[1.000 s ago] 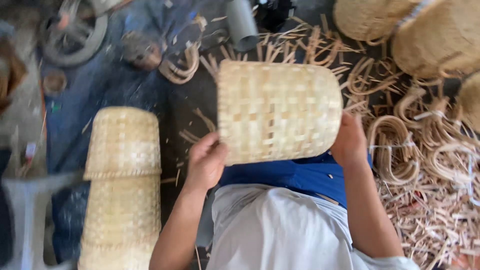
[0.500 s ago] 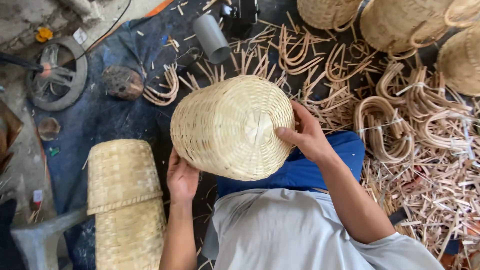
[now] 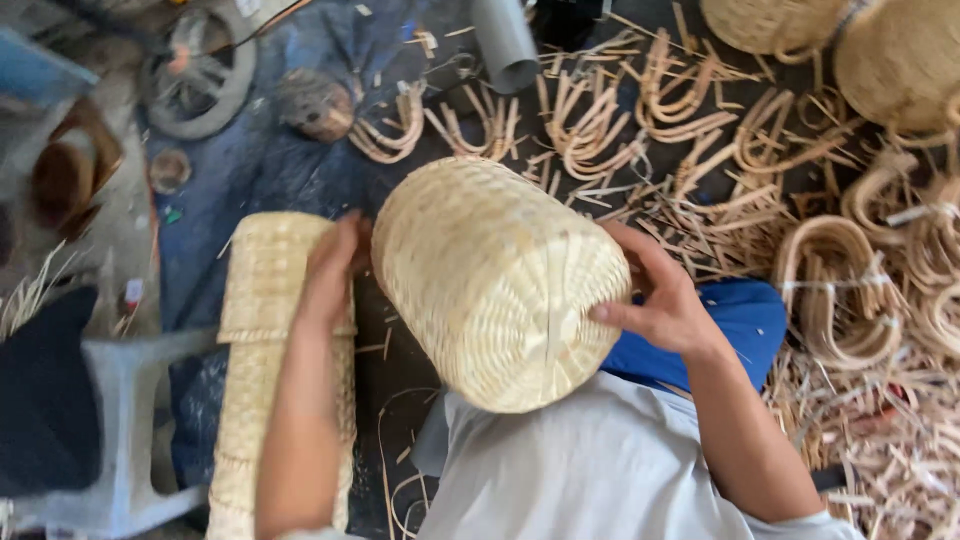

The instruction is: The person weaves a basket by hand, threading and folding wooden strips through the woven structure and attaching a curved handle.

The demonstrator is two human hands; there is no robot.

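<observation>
So you've got the woven basket (image 3: 495,280) up off the floor and sitting right between your two hands, tipped on its side over your lap, its rounded closed end facing down toward your grey shirt (image 3: 600,470) and the other end pointing away at the mess on the floor. Your right hand (image 3: 655,295) is clamped on the right side of it near the lower rim, thumb pressed flat on the weave and the fingers spread and curled around the edge behind. Your left hand (image 3: 335,265) is on the opposite side, palm against the basket's left wall, fingers fairly straight and close together; how far they wrap around the back I can't tell, since the basket hides that. Just to the left of that hand, practically touching your forearm, there's a stack of finished baskets (image 3: 270,330) lying on the floor, nested end to end. Beyond your basket the floor is covered in bent cane hoops (image 3: 590,130) and loose strips, with a grey pipe piece (image 3: 505,45) at the top and more round baskets (image 3: 900,55) in the top right corner. A blue cloth (image 3: 740,325) shows under your right wrist.
</observation>
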